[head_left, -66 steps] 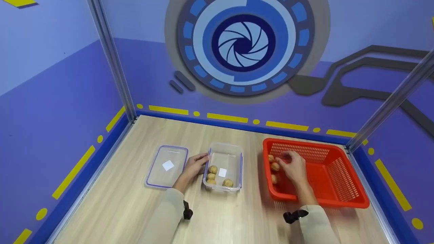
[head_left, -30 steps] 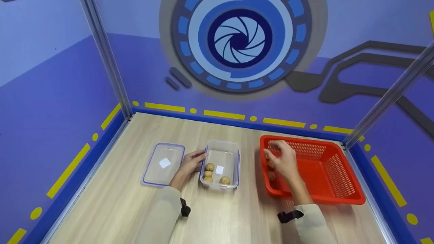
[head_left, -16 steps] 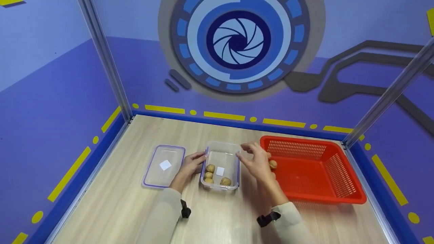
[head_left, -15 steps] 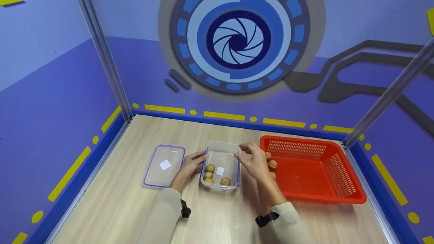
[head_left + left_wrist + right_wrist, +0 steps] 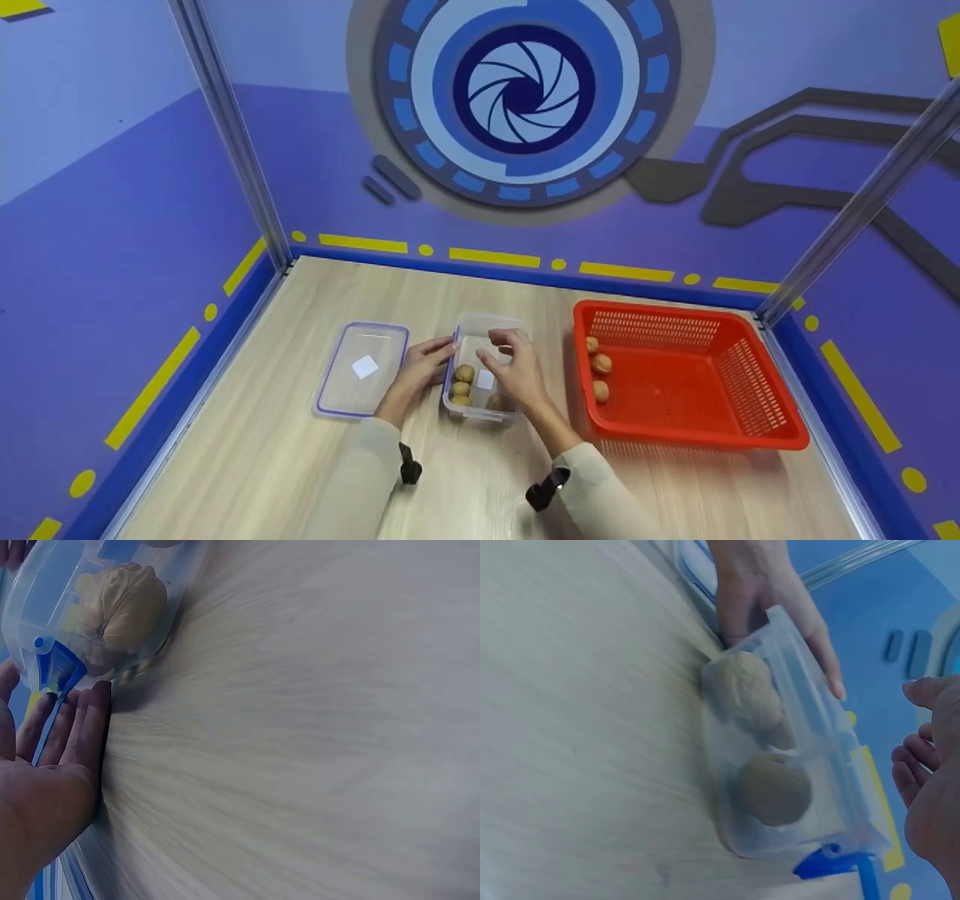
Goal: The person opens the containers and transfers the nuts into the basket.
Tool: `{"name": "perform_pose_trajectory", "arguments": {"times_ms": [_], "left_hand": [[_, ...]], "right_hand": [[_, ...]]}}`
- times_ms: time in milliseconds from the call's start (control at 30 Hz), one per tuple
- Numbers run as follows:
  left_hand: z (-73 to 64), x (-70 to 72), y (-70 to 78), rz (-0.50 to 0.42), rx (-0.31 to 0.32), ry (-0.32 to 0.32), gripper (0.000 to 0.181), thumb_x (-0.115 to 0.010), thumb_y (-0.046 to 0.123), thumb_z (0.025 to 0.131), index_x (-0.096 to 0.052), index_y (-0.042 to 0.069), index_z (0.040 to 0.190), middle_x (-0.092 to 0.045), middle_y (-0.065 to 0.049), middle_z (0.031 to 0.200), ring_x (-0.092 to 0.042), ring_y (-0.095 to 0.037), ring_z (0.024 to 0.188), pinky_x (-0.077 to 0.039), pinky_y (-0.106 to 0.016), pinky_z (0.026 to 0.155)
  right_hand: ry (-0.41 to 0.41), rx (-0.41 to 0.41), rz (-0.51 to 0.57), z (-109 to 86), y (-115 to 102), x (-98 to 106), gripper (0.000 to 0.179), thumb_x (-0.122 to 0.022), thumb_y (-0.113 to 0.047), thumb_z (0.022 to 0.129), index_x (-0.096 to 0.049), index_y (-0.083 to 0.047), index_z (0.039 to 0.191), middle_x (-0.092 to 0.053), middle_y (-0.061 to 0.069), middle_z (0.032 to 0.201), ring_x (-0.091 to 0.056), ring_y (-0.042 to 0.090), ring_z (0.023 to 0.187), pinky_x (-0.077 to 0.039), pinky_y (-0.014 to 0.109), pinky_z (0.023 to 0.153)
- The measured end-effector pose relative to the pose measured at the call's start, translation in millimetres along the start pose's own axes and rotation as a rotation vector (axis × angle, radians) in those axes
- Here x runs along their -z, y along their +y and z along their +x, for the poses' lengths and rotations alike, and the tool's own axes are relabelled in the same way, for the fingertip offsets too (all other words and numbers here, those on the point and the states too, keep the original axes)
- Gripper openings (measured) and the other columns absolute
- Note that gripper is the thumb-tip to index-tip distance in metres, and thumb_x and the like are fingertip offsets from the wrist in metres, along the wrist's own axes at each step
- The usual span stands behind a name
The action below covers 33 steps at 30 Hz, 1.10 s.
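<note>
A clear plastic food container (image 5: 466, 322) with blue latches stands mid-table. Three walnuts (image 5: 464, 373) line its left wall, and another walnut (image 5: 496, 403) sits at its front right, partly covered by my right wrist. My left hand (image 5: 418, 369) rests against the container's left side, its straightened fingers (image 5: 91, 716) beside the hanging blue latch. Over the container hovers my right hand (image 5: 521, 373), thumb and fingers loosely bent and parted. In the right wrist view, nothing shows between the thumb and fingers of my right hand (image 5: 941, 765).
A clear lid (image 5: 341, 390) with a blue seal lies left of the container. To the right is a red plastic basket (image 5: 697, 439), with three walnuts (image 5: 601, 364) along its left side. Blue-purple panels (image 5: 315, 165) enclose the table's back and sides.
My right hand has left the red basket and travelled left over the container, uncovering the three walnuts in the basket. My left hand has stayed at the container's side.
</note>
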<state>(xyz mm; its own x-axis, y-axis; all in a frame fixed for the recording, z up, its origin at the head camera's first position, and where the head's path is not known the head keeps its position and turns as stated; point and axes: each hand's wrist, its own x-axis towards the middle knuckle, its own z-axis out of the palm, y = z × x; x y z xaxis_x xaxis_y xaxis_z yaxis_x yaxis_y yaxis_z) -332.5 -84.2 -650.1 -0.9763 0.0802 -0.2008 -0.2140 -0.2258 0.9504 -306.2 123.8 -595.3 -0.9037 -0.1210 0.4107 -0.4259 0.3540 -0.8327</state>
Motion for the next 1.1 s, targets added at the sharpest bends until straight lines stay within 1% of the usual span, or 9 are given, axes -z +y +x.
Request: {"name": "perform_pose_trajectory", "arguments": {"times_ms": [100,200,300,433,500,700,800,967,1100], "left_hand": [[0.2,0.3,-0.7,0.002,0.001,0.001,0.05,-0.074,0.021,0.102,-0.062,-0.004,0.143,-0.068,-0.026,0.134,-0.072,-0.032,0.115,-0.063,-0.033,0.085],[1.0,0.4,-1.5,0.012,-0.003,0.01,0.05,-0.076,0.023,0.1,-0.064,-0.002,0.142,-0.072,-0.019,0.128,-0.073,-0.025,0.108,-0.062,-0.032,0.084],[1.3,0.6,-2.1,0.011,-0.003,0.02,0.05,-0.077,0.024,0.1,-0.065,-0.001,0.141,-0.074,-0.014,0.124,-0.073,-0.02,0.104,-0.062,-0.032,0.084],[1.4,1.3,-3.9,0.013,0.004,0.016,0.051,-0.076,0.024,0.101,-0.064,-0.001,0.143,-0.074,-0.015,0.127,-0.073,-0.02,0.106,-0.062,-0.032,0.086],[0.9,1.7,-4.7,0.021,0.006,0.017,0.051,-0.075,0.024,0.101,-0.063,-0.001,0.143,-0.073,-0.016,0.128,-0.073,-0.021,0.108,-0.062,-0.033,0.087],[-0.2,2.1,-4.7,0.029,-0.004,0.021,0.049,-0.074,0.023,0.102,-0.063,-0.003,0.143,-0.072,-0.019,0.129,-0.072,-0.024,0.111,-0.062,-0.034,0.087],[0.1,2.0,-3.9,0.038,-0.011,0.018,0.049,-0.073,0.022,0.103,-0.062,-0.003,0.143,-0.071,-0.02,0.131,-0.071,-0.025,0.113,-0.062,-0.033,0.087],[0.3,1.5,-2.6,0.046,-0.014,0.027,0.049,-0.073,0.023,0.102,-0.063,-0.003,0.143,-0.07,-0.021,0.133,-0.069,-0.027,0.116,-0.062,-0.031,0.086],[-0.2,1.1,-2.0,0.05,-0.013,0.028,0.049,-0.073,0.023,0.102,-0.063,-0.002,0.142,-0.069,-0.022,0.134,-0.069,-0.027,0.117,-0.062,-0.031,0.085]], "right_hand": [[-0.021,-0.023,-0.009,0.7,0.2,-8.8,0.036,-0.083,-0.012,0.093,-0.07,0.0,0.124,-0.069,0.023,0.122,-0.067,0.036,0.115,-0.055,0.056,0.101],[-0.029,-0.029,-0.016,2.2,1.1,-15.7,0.036,-0.082,-0.01,0.093,-0.07,0.003,0.124,-0.068,0.024,0.123,-0.065,0.038,0.115,-0.055,0.058,0.1],[-0.045,-0.042,-0.032,2.7,3.3,-21.9,0.037,-0.082,-0.009,0.093,-0.069,0.006,0.125,-0.066,0.025,0.123,-0.064,0.04,0.116,-0.055,0.058,0.1],[-0.074,-0.066,-0.047,0.8,7.0,-28.1,0.038,-0.081,-0.006,0.092,-0.067,0.009,0.124,-0.065,0.023,0.123,-0.064,0.04,0.117,-0.056,0.055,0.1],[-0.089,-0.063,-0.065,-0.8,8.8,-30.1,0.037,-0.081,-0.005,0.092,-0.067,0.009,0.123,-0.066,0.022,0.122,-0.064,0.04,0.116,-0.056,0.054,0.1],[-0.146,-0.024,-0.181,-3.6,11.1,-31.8,0.039,-0.084,-0.009,0.09,-0.069,0.008,0.121,-0.069,0.019,0.116,-0.066,0.037,0.109,-0.057,0.053,0.096],[-0.17,-0.029,-0.213,-3.2,10.2,-32.6,0.041,-0.085,-0.011,0.089,-0.069,0.008,0.122,-0.07,0.02,0.116,-0.067,0.037,0.109,-0.057,0.053,0.096],[-0.176,-0.018,-0.277,-2.4,10.2,-35.2,0.038,-0.085,-0.013,0.089,-0.072,0.008,0.118,-0.072,0.021,0.112,-0.068,0.038,0.106,-0.057,0.054,0.094],[-0.173,-0.006,-0.337,-2.7,12.1,-36.5,0.033,-0.085,-0.011,0.089,-0.073,0.007,0.114,-0.073,0.02,0.107,-0.07,0.035,0.101,-0.058,0.052,0.091]]}}
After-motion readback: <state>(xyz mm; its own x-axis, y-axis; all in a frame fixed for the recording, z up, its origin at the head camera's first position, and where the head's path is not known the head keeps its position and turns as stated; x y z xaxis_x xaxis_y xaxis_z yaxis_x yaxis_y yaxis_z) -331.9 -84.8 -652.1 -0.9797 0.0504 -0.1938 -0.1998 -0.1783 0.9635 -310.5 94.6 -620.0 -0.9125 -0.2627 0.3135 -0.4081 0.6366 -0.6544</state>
